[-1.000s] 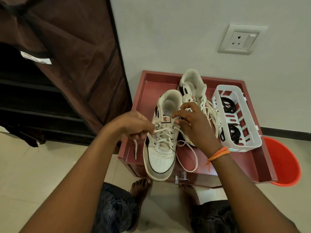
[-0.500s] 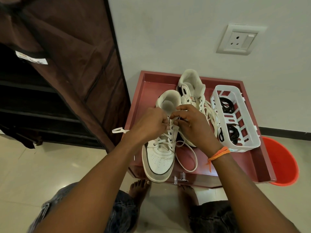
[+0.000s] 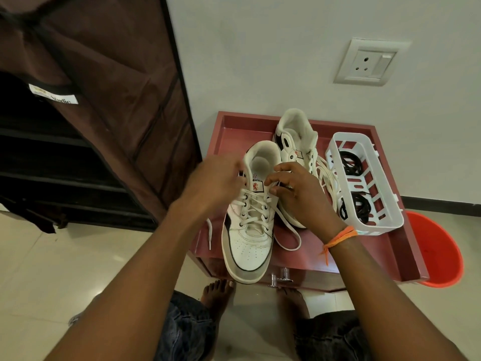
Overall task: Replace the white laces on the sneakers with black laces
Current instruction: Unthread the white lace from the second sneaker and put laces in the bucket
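The near white sneaker [image 3: 247, 243] stands toe toward me on the red table [image 3: 390, 259], still threaded with its white lace [image 3: 289, 239]. My left hand [image 3: 218, 178] is blurred at the shoe's upper left eyelets, fingers curled on the lace, whose tip [image 3: 209, 234] dangles below my wrist. Thumb and forefinger of my right hand [image 3: 299, 196] pinch the lace beside the tongue at the upper right eyelets. Behind it lies the second sneaker [image 3: 296, 136], its white lace loose. Two coiled black laces [image 3: 360, 207] lie in the white basket [image 3: 335, 147].
A brown fabric shoe rack [image 3: 91, 100] stands open at the left, close to the table. An orange bucket [image 3: 440, 254] sits on the floor at the table's right. A wall socket [image 3: 369, 63] is above. My bare feet [image 3: 218, 295] are under the table's front edge.
My left hand pulled the lace out to the left, then came back to the upper left eyelets; the lace tip now hangs down. The right hand stayed near the tongue.
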Motion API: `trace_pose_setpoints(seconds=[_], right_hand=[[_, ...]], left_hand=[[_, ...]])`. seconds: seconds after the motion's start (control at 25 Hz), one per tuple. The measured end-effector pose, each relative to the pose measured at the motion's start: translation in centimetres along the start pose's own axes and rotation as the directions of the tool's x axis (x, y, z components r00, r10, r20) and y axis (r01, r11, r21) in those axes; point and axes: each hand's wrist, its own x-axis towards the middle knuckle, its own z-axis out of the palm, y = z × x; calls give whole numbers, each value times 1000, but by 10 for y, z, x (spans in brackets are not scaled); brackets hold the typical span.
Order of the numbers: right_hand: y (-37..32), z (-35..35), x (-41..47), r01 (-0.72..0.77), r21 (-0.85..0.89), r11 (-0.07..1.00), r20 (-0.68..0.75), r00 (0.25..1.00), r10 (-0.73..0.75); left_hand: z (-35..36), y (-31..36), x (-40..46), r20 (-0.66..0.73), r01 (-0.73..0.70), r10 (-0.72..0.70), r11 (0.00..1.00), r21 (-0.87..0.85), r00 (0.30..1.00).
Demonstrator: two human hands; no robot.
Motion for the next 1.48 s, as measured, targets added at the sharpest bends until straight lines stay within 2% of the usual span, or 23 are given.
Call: trace_pose_setpoints(seconds=[0.08, 0.16, 0.2, 0.28, 0.4, 0.44, 0.56, 0.68, 0.72, 0.76, 0.8, 0.84, 0.88, 0.92, 0.96, 1.0, 1.08, 1.16, 1.2, 1.24, 1.32, 1.36, 1.48], right_hand=[[3, 1, 1, 14, -13, 1000, -13, 1000, -14], [5, 1, 1, 30, 1, 1000, -14, 999, -30], [5, 2, 0, 32, 14, 999, -14, 999, -32], [3, 4, -2, 1, 45, 999, -25, 1000, 1], [3, 7, -18, -91, 133, 987, -79, 992, 102], [2, 7, -25, -132, 149, 980, -55, 988, 142], [-4, 11, -40, -251, 91, 964, 133, 962, 238], [-5, 4, -38, -323, 208, 923, 225, 934, 276], [-2, -6, -36, -387, 343, 856, 311, 906, 286], [-2, -19, -35, -487, 513, 707, 414, 862, 294], [-1, -32, -33, -578, 643, 502, 486, 815, 316], [1, -41, -31, -617, 713, 334, 501, 781, 373], [5, -46, -29, -616, 729, 299, 448, 759, 472], [7, -48, -27, -617, 668, 417, 337, 749, 570], [12, -45, -26, -610, 531, 588, 194, 764, 616], [14, -41, -25, -569, 382, 728, 60, 801, 595], [15, -34, -22, -427, 132, 894, -149, 884, 444], [12, -27, -19, -208, -71, 975, -315, 933, 176], [9, -21, -16, -100, -115, 988, -314, 947, 59], [5, -14, -12, 0, -136, 991, -246, 969, -34], [-1, -3, -8, 150, -173, 973, -36, 987, -159], [-1, 0, -6, 186, -169, 968, 16, 982, -186], [3, -4, -6, 163, -106, 981, 5, 987, -163]], left_hand=[[17, 15, 3, 100, -148, 140, 985, 83, 985], [29, 15, 8, 195, -200, 161, 959, 201, 968], [31, 11, 10, 214, -201, 157, 958, 202, 964], [32, 5, 13, 204, -180, 157, 979, 100, 966], [32, 4, 12, 164, -171, 162, 985, 39, 973], [33, 5, 11, 160, -172, 162, 984, 46, 974], [34, 9, 11, 165, -173, 163, 984, 51, 973], [33, 7, 12, 164, -169, 162, 985, 32, 973], [32, 7, 12, 165, -173, 166, 984, 29, 972], [32, 7, 11, 166, -176, 170, 984, 26, 971], [32, 8, 11, 166, -173, 167, 985, 20, 972], [31, 8, 10, 166, -169, 165, 986, 10, 972], [31, 9, 10, 169, -165, 163, 986, 2, 972], [30, 9, 11, 171, -168, 165, 986, 0, 971], [30, 9, 12, 175, -169, 167, 986, -2, 970], [31, 8, 12, 176, -170, 168, 985, -7, 970], [34, 5, 13, 171, -150, 154, 988, -33, 973], [35, 4, 15, 167, -137, 142, 990, -42, 976], [35, 4, 15, 165, -139, 146, 989, -53, 975], [34, 5, 15, 165, -142, 152, 987, -69, 974], [29, 8, 13, 171, -134, 148, 986, -96, 974], [25, 8, 13, 168, -115, 133, 987, -114, 977], [3, -2, 16, 55, 17, -6, 979, -202, 998]])
